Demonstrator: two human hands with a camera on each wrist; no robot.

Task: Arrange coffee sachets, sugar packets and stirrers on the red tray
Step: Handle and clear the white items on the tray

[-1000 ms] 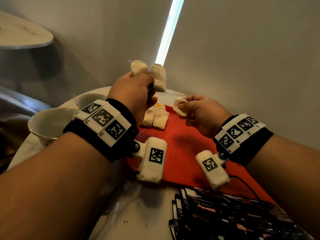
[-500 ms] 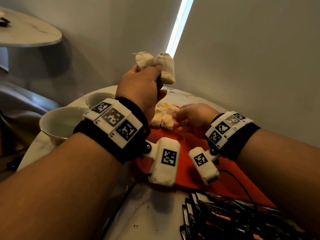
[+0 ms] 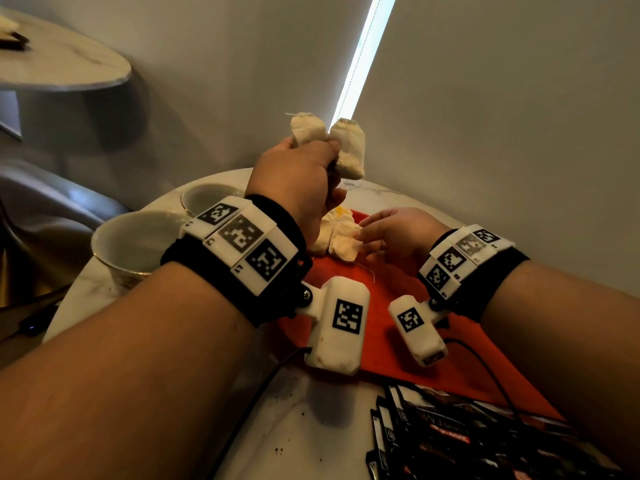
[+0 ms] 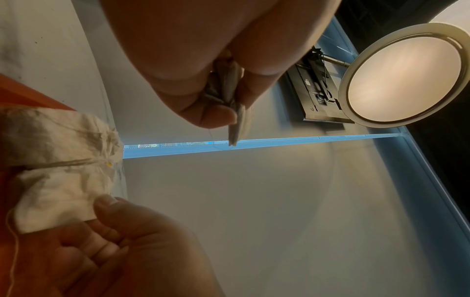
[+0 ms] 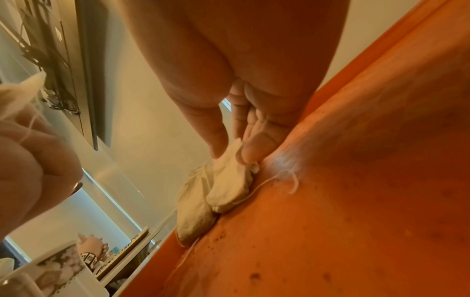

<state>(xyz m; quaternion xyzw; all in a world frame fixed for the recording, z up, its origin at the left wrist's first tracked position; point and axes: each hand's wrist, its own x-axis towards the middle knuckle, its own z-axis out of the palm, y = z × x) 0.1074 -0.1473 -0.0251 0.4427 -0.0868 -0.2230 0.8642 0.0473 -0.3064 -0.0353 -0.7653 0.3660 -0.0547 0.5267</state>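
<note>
Red tray [image 3: 391,306] lies on the bench [image 3: 311,427], two white sachets [image 3: 337,237] at its 11 o'clock corner. Right hand [image 3: 391,233] pinches one sachet between thumb and fingers [image 5: 257,148]. Left hand [image 3: 294,181], raised at 12 o'clock, grips two more sachets [image 3: 329,140].

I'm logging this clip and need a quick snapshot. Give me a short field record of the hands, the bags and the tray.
left hand: raised, gripping two white bags
right hand: low, pinching a white bag on the tray
red tray: on the round table, holds bags at its far end
cups: two, left of tray
dark sachets: piled at the near edge
</note>
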